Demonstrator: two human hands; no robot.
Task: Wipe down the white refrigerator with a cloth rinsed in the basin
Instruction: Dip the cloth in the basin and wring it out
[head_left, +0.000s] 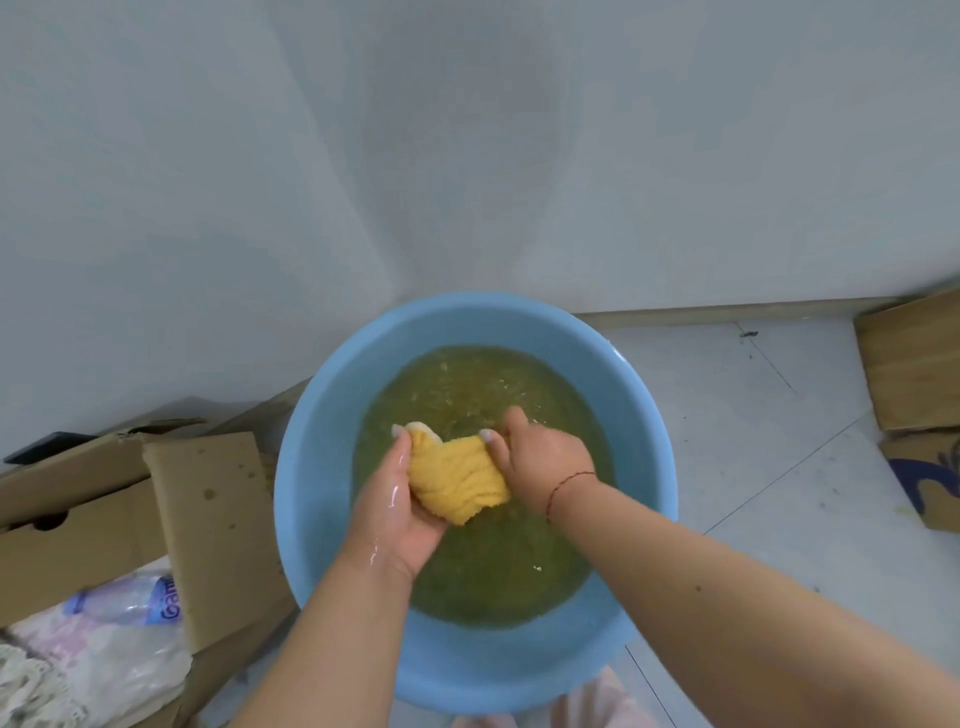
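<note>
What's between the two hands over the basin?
In the head view, the yellow cloth lies bunched between the left hand and right hand, both gripping it above the basin's murky water.

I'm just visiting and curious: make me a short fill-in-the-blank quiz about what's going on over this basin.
1. Both hands, left and right, grip a ____ cloth.
2. The basin is coloured ____.
3. The water in it looks murky and ____.
4. A thin red string circles the ____ wrist.

Missing words: yellow; blue; greenish; right
</note>
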